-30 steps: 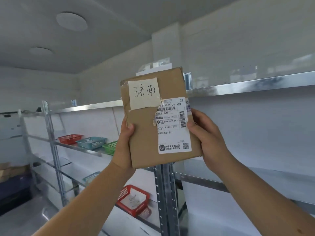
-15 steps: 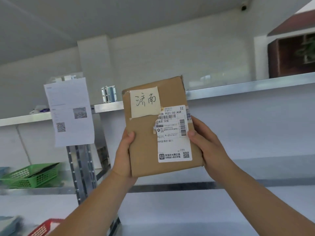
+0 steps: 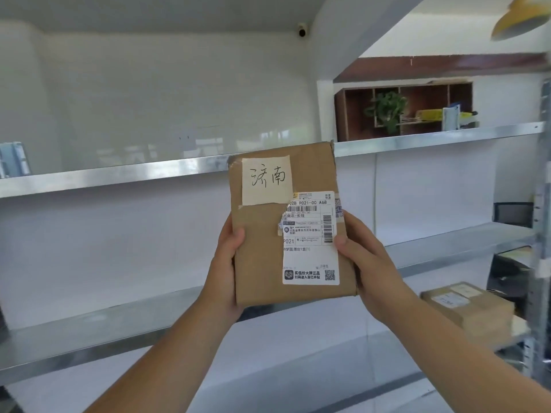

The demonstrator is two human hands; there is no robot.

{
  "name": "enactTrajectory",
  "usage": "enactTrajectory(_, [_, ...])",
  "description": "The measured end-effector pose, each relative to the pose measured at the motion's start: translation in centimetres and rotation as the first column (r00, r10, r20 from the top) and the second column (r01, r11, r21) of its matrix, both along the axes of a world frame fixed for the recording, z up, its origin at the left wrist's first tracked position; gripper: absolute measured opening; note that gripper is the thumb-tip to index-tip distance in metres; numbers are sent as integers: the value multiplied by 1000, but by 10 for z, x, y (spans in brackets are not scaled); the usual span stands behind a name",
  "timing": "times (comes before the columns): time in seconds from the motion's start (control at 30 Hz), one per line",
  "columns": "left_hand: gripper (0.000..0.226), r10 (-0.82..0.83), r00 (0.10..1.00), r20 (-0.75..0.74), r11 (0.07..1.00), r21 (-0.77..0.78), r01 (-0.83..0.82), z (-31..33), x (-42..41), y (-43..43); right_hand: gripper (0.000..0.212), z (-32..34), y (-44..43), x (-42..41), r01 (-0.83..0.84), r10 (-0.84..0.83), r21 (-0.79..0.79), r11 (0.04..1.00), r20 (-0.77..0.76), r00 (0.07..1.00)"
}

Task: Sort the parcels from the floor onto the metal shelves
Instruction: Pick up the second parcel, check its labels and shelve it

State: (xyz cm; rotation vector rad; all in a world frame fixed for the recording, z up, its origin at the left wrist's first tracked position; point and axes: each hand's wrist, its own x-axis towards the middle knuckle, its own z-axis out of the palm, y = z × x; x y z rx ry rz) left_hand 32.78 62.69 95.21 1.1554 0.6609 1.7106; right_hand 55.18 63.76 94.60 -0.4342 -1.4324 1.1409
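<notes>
I hold a brown cardboard parcel (image 3: 262,234) upright in front of me, its face turned toward the camera. It carries a cream handwritten note at the top and a white shipping label on the right. My left hand (image 3: 226,263) grips its lower left edge, thumb on the front. My right hand (image 3: 366,263) grips the lower right edge, thumb on the label. Behind the parcel run the metal shelves (image 3: 119,174), one edge above and another (image 3: 89,338) below my hands.
A second brown parcel (image 3: 468,305) with labels lies on the lower shelf at the right. A metal upright (image 3: 539,263) stands at the far right edge. A wooden cubby unit (image 3: 405,108) with a plant sits behind the top shelf.
The view has swung to the right along the shelving: the coloured baskets and the hanging paper sheet have left the frame, and the parcel on the right shelf came in. Both hands keep the same grip.
</notes>
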Motion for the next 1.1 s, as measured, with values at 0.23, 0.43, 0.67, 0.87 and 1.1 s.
enactTrajectory(0.23, [97,-209,977,-48,977,-51,207,-12,110,48,43,-15,18,109,133,-135,-36,990,-52,989])
enactTrajectory(0.43, [75,-249,967,-54,968,-34,247,-25,187,77,52,-31,30,186,216,-219,-53,975,-54,974])
enactTrajectory(0.67, [68,-328,943,-52,943,-78,323,-35,251,104,45,-45,41,245,318,-324,-109,942,-50,945])
enactTrajectory(0.87, [63,-369,928,-61,927,-93,363,-38,287,138,48,-55,57,277,389,-396,-125,913,-42,917])
enactTrajectory(1.1, [73,-428,904,-18,889,-188,417,-50,315,199,47,-60,94,299,459,-471,-163,874,-45,881])
